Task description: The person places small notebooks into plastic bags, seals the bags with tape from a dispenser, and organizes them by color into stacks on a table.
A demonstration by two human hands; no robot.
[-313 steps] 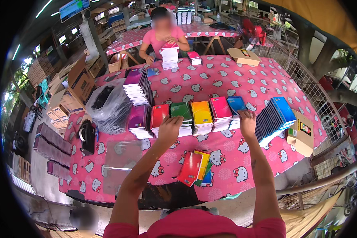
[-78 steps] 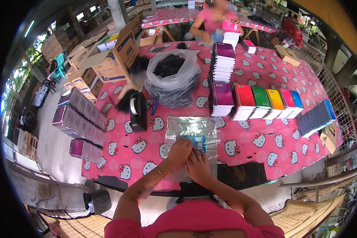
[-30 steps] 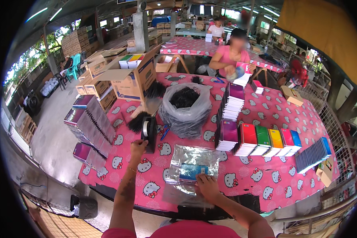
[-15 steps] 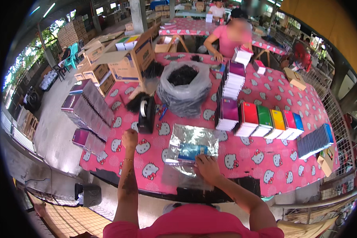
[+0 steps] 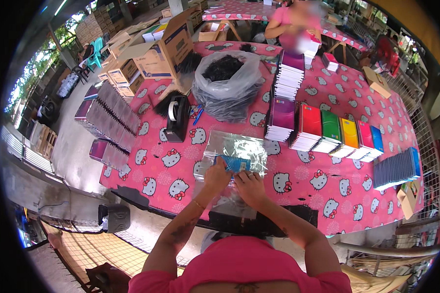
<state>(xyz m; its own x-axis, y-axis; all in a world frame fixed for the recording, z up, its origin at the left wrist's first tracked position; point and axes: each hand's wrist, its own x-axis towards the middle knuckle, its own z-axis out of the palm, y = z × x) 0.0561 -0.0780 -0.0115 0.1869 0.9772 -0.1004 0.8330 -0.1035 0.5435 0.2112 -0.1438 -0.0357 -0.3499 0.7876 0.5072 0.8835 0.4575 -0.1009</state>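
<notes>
A small blue notebook [image 5: 238, 163] lies on the table with a clear plastic bag [image 5: 237, 141] around or under it; I cannot tell which. My left hand [image 5: 216, 177] is closed at the notebook's left near corner, its fingertips on the cover. Beside it, my right hand [image 5: 249, 188] bends its fingers over the near right edge, with the thumb side toward the left hand. The fingertips' undersides are hidden. More clear plastic [image 5: 232, 200] spreads below my hands toward the table's near edge.
A black tape dispenser [image 5: 177, 119], a blue pen [image 5: 198, 115] and a plastic sack of black pieces [image 5: 227, 100] stand beyond. Plastic-covered notebooks [image 5: 107, 117] are stacked left, colourful notebooks [image 5: 310, 128] right. Cartons [image 5: 156, 56] and a co-worker [image 5: 293, 24] are farther off.
My left hand has come from the table's left side to the blue notebook. My right hand stays by its near edge. The view has shifted, and the co-worker's arm is now raised.
</notes>
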